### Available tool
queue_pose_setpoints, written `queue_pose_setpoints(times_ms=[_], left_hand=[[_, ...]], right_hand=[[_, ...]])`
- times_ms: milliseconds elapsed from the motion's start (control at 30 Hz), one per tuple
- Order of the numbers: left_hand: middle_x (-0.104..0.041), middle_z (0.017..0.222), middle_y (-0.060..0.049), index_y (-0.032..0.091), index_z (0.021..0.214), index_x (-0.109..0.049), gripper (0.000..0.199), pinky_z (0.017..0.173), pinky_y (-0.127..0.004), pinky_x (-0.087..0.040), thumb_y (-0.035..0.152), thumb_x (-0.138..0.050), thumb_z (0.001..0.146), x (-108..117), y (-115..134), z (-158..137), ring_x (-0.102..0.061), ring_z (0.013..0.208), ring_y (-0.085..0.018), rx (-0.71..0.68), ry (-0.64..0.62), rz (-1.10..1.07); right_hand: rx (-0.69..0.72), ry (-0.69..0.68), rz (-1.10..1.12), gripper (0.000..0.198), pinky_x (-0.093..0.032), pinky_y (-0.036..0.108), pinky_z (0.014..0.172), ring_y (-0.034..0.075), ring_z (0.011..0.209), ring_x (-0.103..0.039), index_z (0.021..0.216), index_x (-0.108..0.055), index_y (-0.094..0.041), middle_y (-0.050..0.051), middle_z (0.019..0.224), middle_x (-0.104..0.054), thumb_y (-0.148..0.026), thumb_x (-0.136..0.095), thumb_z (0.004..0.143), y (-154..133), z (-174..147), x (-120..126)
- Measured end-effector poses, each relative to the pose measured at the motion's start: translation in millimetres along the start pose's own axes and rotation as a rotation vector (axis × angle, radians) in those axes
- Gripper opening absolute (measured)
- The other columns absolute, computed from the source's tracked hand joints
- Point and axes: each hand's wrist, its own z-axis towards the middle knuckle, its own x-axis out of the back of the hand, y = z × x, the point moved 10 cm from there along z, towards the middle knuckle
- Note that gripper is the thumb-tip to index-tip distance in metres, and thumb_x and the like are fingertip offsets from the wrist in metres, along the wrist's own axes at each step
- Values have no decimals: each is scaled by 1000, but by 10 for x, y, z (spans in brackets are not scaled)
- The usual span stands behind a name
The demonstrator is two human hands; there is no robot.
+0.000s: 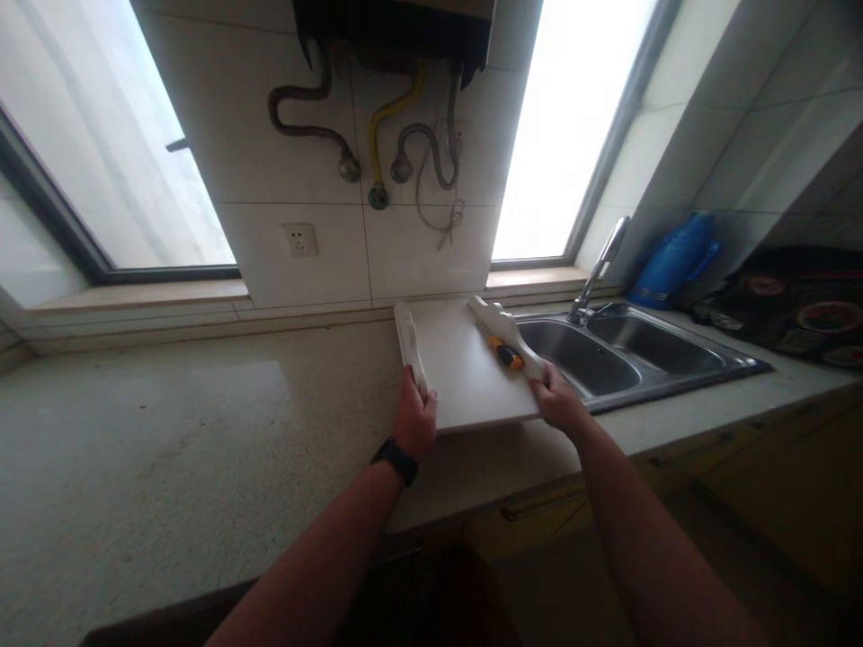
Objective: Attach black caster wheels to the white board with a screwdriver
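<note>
Both hands grip a white board (458,359) that has raised, wavy-edged sides, like a shelf or tray. My left hand (416,413), with a black watch above it, is closed around the near end of the left side piece (413,350). At the other side, my right hand (556,395) closes on the near end of the wavy right side piece (512,334). On the board, against that right side, lies a screwdriver-like tool with a yellow and black handle (505,353); its tip is hard to make out. The board's front edge sits above the counter.
A double steel sink (610,349) with a faucet (600,270) adjoins the board on the right. Behind it stand a blue thermos jug (676,261) and a dark patterned bag-like item (796,301). Pipes (378,135) hang above a wall socket (299,239). The speckled counter (168,449) extends left.
</note>
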Motion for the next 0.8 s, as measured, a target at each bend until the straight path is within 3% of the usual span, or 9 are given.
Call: queue_pose_setpoints(times_ms=[300,800], left_hand=[[-37,162,-25,6,159,-25,74,129,-47,-22,25,-56,94,-21,-121,268,-30,155,-33,-32,56,43],[-32,164,-26,4,159,-24,76,129,-43,-19,23,-57,93,-340,-25,318,-27,156,-31,-9,51,108]], right_hand=[[78,-12,83,51,-52,39,95,27,106,-65,140,-53,-18,12,121,-70,-32,-56,91,103,411,-216],[89,15,150,49,-51,46,100,26,111,-64,140,-53,-16,12,124,-67,-44,-59,99,489,645,-89]])
